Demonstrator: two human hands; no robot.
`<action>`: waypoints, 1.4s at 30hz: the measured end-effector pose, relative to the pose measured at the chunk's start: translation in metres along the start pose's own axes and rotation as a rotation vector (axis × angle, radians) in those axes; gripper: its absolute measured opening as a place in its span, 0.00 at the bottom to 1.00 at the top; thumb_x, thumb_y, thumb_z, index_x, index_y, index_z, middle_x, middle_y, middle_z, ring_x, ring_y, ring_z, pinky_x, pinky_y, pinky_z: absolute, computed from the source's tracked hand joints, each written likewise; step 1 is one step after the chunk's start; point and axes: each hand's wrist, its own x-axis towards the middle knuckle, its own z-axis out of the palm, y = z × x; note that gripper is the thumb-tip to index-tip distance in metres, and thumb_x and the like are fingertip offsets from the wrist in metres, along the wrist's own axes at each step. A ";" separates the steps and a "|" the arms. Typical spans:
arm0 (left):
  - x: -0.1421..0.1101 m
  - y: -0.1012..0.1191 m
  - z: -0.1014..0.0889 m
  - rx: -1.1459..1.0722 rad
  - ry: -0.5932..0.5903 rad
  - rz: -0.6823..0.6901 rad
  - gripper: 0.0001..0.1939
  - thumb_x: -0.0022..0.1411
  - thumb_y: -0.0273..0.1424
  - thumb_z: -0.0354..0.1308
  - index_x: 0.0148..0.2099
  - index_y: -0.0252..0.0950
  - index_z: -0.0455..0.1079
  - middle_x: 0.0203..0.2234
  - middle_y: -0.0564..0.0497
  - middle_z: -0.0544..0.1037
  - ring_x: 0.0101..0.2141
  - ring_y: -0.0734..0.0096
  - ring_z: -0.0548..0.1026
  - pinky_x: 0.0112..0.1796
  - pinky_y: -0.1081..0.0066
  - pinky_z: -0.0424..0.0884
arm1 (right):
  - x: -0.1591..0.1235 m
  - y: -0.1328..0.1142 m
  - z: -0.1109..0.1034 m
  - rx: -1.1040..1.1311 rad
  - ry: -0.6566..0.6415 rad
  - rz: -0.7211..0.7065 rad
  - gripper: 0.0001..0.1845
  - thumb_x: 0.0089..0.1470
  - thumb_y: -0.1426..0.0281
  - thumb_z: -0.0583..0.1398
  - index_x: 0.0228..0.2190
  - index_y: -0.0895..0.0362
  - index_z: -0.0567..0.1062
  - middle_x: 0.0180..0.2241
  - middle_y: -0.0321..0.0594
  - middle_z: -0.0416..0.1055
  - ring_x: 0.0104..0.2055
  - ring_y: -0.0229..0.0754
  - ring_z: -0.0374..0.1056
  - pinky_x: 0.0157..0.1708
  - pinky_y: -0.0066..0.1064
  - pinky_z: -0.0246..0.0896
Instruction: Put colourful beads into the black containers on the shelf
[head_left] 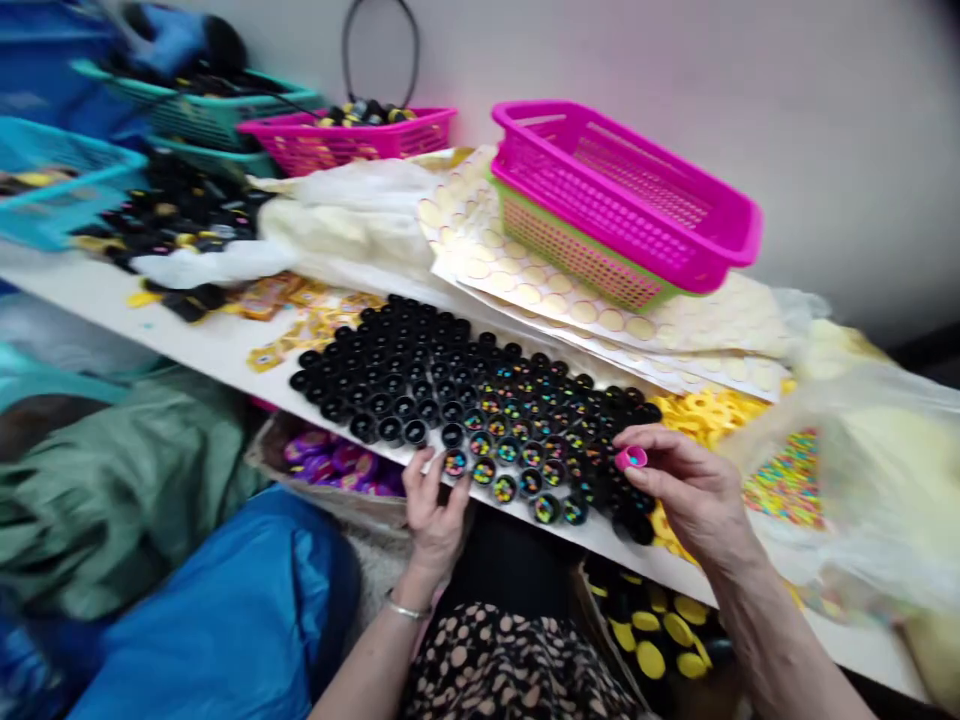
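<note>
From where I stand, the right hand [694,490] has a small pink cup [632,458] pinched between thumb and fingers, above the right end of the packed black cups [362,430] on the white surface [202,345]. The pink cup looks very light and fairly stiff, probably plastic, so a gentle fingertip grip low on its sides should do; squeezing the rim could make its smooth wall slip. Its mouth is visible, with a speck of blue inside, and much tilt could spill whatever loose bits it holds (they look like the sort that roll).

The left hand [435,525] is open, fingers spread at the near edge, right by a black cup of colored beads [504,488]; I can't tell whether it touches. Those black cups seem just as light, easily nudged, and crowded enough that lifting one calls for fingertips at its rim.
</note>
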 end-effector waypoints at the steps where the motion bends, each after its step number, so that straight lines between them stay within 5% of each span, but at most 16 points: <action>1: -0.001 -0.001 -0.001 -0.003 -0.006 -0.006 0.21 0.56 0.27 0.60 0.53 0.39 0.65 0.48 0.45 0.65 0.50 0.65 0.67 0.50 0.63 0.67 | 0.008 -0.001 0.011 -0.010 -0.087 0.021 0.09 0.47 0.70 0.65 0.35 0.52 0.76 0.40 0.40 0.71 0.39 0.42 0.66 0.37 0.32 0.63; 6: -0.002 -0.002 -0.004 0.001 -0.012 -0.006 0.19 0.57 0.27 0.60 0.52 0.37 0.66 0.48 0.43 0.65 0.49 0.64 0.67 0.49 0.62 0.69 | 0.052 -0.006 0.071 -0.236 -0.448 -0.099 0.06 0.54 0.69 0.59 0.36 0.53 0.74 0.35 0.37 0.70 0.38 0.41 0.64 0.40 0.34 0.59; 13: -0.007 -0.005 -0.004 -0.011 -0.011 -0.034 0.26 0.55 0.28 0.62 0.56 0.37 0.63 0.49 0.42 0.66 0.50 0.61 0.67 0.51 0.58 0.68 | 0.082 -0.002 0.129 -0.614 -0.658 -0.415 0.07 0.58 0.73 0.55 0.36 0.54 0.74 0.34 0.39 0.70 0.38 0.42 0.58 0.38 0.33 0.54; 21: -0.010 -0.007 -0.004 -0.005 0.005 -0.034 0.31 0.54 0.29 0.63 0.60 0.37 0.58 0.50 0.41 0.65 0.51 0.60 0.68 0.51 0.57 0.68 | 0.083 -0.012 0.153 -1.150 -0.800 -0.640 0.09 0.54 0.78 0.53 0.29 0.57 0.71 0.31 0.43 0.66 0.35 0.44 0.54 0.31 0.35 0.47; 28: -0.007 -0.008 -0.006 -0.018 0.015 -0.011 0.31 0.54 0.27 0.63 0.59 0.36 0.59 0.50 0.42 0.66 0.51 0.61 0.68 0.51 0.57 0.68 | 0.084 -0.019 0.151 -1.122 -0.735 -0.640 0.09 0.53 0.79 0.53 0.30 0.57 0.72 0.31 0.44 0.67 0.35 0.45 0.56 0.32 0.35 0.49; 32: -0.003 -0.007 -0.006 -0.022 0.011 0.025 0.28 0.55 0.26 0.62 0.57 0.37 0.61 0.48 0.43 0.66 0.49 0.63 0.68 0.50 0.59 0.69 | 0.069 -0.023 0.109 -0.717 -0.448 -0.457 0.10 0.58 0.73 0.54 0.37 0.55 0.74 0.35 0.41 0.70 0.38 0.43 0.60 0.39 0.36 0.55; 37: 0.002 -0.006 -0.003 0.007 0.017 0.043 0.24 0.54 0.26 0.62 0.54 0.37 0.65 0.47 0.44 0.67 0.49 0.65 0.68 0.49 0.63 0.68 | 0.011 0.004 -0.017 -0.311 0.221 -0.157 0.13 0.52 0.67 0.61 0.41 0.52 0.74 0.39 0.39 0.70 0.39 0.42 0.65 0.40 0.35 0.58; 40: 0.005 -0.010 0.001 0.032 0.020 0.064 0.24 0.53 0.26 0.63 0.53 0.37 0.66 0.47 0.44 0.67 0.49 0.65 0.68 0.50 0.62 0.67 | -0.022 0.027 -0.105 -0.486 0.580 0.011 0.17 0.48 0.65 0.62 0.42 0.56 0.74 0.32 0.38 0.70 0.31 0.41 0.63 0.34 0.34 0.57; 42: 0.007 -0.011 0.004 0.029 0.030 0.085 0.24 0.53 0.26 0.63 0.53 0.37 0.67 0.47 0.44 0.68 0.48 0.65 0.69 0.49 0.62 0.67 | -0.032 0.040 -0.149 -0.775 0.555 0.144 0.11 0.46 0.67 0.61 0.34 0.57 0.76 0.29 0.38 0.69 0.30 0.41 0.61 0.32 0.34 0.54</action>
